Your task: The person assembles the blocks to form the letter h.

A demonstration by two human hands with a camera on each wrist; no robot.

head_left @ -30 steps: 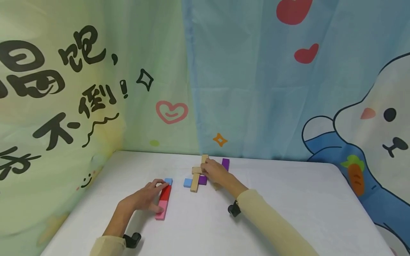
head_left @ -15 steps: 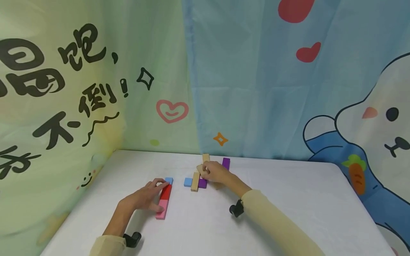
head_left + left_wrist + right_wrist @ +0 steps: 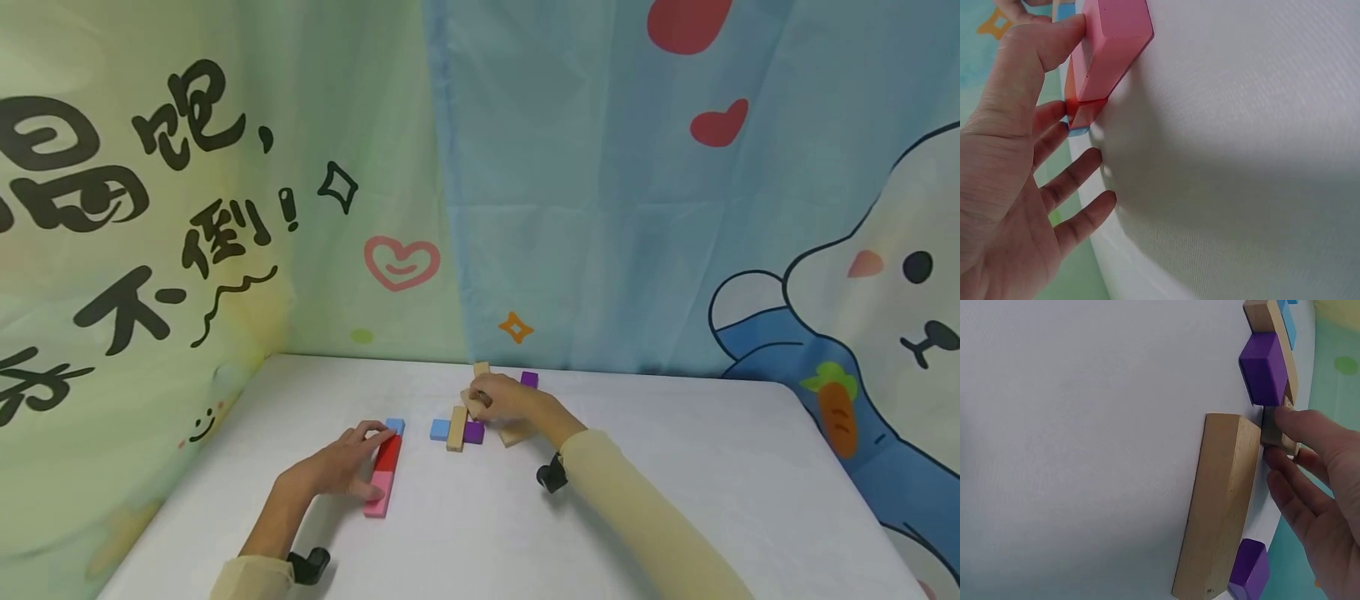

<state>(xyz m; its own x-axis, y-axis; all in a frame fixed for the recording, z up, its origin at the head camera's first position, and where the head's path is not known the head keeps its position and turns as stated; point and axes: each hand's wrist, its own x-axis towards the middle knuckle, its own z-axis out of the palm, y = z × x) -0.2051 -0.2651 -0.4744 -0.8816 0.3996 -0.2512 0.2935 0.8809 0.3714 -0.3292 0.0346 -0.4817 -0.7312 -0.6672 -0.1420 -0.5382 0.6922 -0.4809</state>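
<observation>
My left hand (image 3: 333, 467) rests along a row of three blocks on the left: pink (image 3: 1124, 31) nearest, then a red block (image 3: 387, 454), then a blue block (image 3: 395, 426). Its thumb touches the pink block's side; the other fingers stretch loosely toward the row's far end. Farther back, my right hand (image 3: 508, 397) pinches a small plain wooden block (image 3: 1273, 428) between thumb and fingers. That block sits slanted beside a purple block (image 3: 1264, 369) and a longer wooden block (image 3: 456, 429). A second blue block (image 3: 439, 430) lies left of these.
A large wooden block (image 3: 1216, 506) lies under the right wrist. Behind it is another purple block (image 3: 529, 380). One more wooden block (image 3: 481, 368) lies near the back edge of the white table (image 3: 675, 500). A printed curtain (image 3: 570, 208) hangs behind.
The wooden block in the right hand has turned from lying crosswise to a slant and shifted slightly right. The left hand stays in place on its row.
</observation>
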